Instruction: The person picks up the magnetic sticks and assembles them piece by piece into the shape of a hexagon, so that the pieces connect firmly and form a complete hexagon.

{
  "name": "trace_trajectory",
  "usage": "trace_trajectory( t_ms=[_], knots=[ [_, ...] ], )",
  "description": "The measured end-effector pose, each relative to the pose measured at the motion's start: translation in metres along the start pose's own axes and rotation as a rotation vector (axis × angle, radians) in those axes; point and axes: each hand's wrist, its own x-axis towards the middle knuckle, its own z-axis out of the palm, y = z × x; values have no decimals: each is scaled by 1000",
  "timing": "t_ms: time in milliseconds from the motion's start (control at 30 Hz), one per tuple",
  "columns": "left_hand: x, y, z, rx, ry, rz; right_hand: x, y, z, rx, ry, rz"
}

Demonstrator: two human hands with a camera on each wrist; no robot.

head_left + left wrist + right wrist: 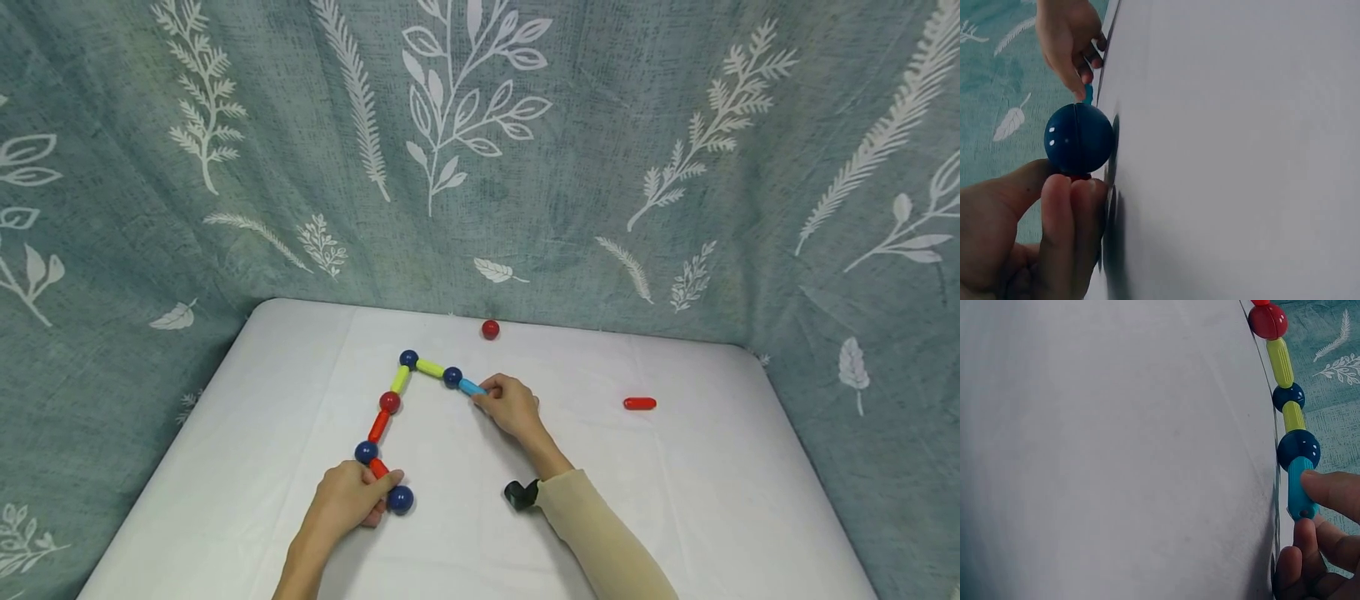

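Note:
A bent chain of balls and rods lies on the white table. My left hand (347,498) pinches a red rod (379,468) at the chain's near end, between two dark blue balls; the end ball (1079,139) sits just beyond the fingertips. From there the chain runs through a second red rod (379,426), a red ball (389,402) and a yellow-green rod (401,380) to a blue ball (408,359) at the far corner. Another yellow-green rod (430,367) and a blue ball (452,377) follow. My right hand (512,407) pinches the light blue rod (1300,487) at the other end.
A loose red ball (491,330) lies near the table's far edge. To the right is a loose red rod (640,403). A black wrist device (521,495) sits by the right sleeve. Behind the table (712,475) hangs a green leaf-patterned curtain (570,208).

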Motion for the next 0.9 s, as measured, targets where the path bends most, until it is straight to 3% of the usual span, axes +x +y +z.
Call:
trace_trajectory(
  t_ms=[133,300,400,500,667,767,900],
  knots=[
    [-3,5,6,-9,-71,13,0,2,-1,0,-11,7],
    [-6,10,6,71,-105,33,0,2,-3,-4,-21,-3],
    [-7,20,1,164,-96,107,0,4,-3,-8,-26,-4],
    [-1,40,-5,255,-36,227,0,5,-4,-5,-32,-3],
    [30,86,-11,398,65,425,1,9,-5,-9,-55,-17],
    [54,106,-10,485,57,530,3,11,-6,-4,-74,-24],
    [89,122,-6,576,-1,621,3,12,-8,24,-96,-39]
  ],
)
